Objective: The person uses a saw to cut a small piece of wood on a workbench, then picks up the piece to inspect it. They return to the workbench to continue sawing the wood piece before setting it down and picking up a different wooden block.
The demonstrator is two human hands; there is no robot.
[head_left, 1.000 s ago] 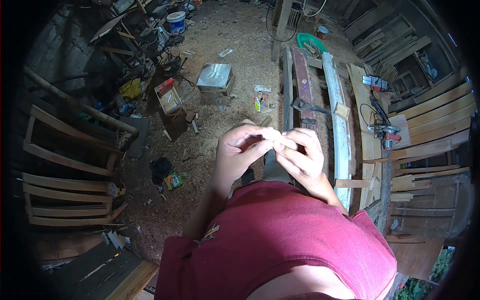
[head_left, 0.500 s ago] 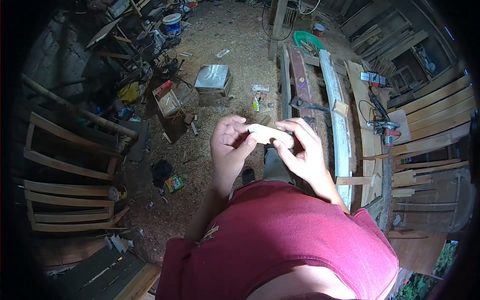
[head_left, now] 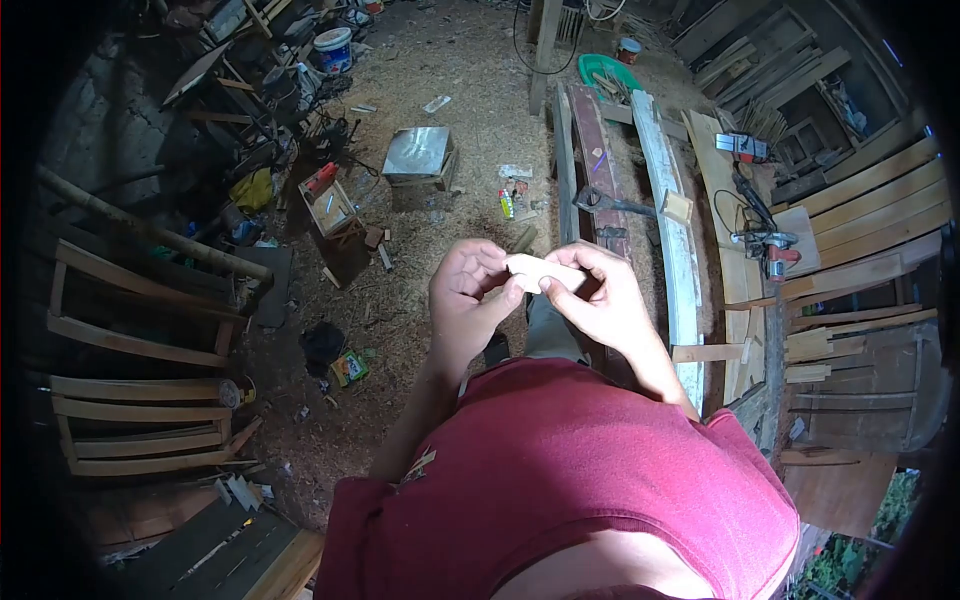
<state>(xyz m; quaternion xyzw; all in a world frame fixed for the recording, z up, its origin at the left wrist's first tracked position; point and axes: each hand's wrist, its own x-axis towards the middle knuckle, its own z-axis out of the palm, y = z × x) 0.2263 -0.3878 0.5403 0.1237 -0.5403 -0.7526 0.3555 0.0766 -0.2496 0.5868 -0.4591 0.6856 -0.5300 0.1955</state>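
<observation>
A small pale piece of wood (head_left: 538, 270) is held up in front of my chest, between both hands. My left hand (head_left: 470, 295) pinches its left end, thumb below and fingers behind. On the other end, my right hand (head_left: 598, 295) grips with the thumb against the near face and the fingers curled over the top. The piece looks flat, with an uneven outline, and its right end is partly hidden by my right fingers.
A workbench with long planks (head_left: 672, 240) runs along my right, bearing a dark metal tool (head_left: 610, 203) and a red power tool (head_left: 780, 258). Ahead stand a metal-topped box (head_left: 418, 155) and a wooden crate (head_left: 330, 205). Slatted wooden frames (head_left: 140, 410) lean at left; shavings cover the floor.
The wood piece has been turned slightly between my fingers, and my right thumb has shifted left along it. Both hands keep hold. The view has tilted a little.
</observation>
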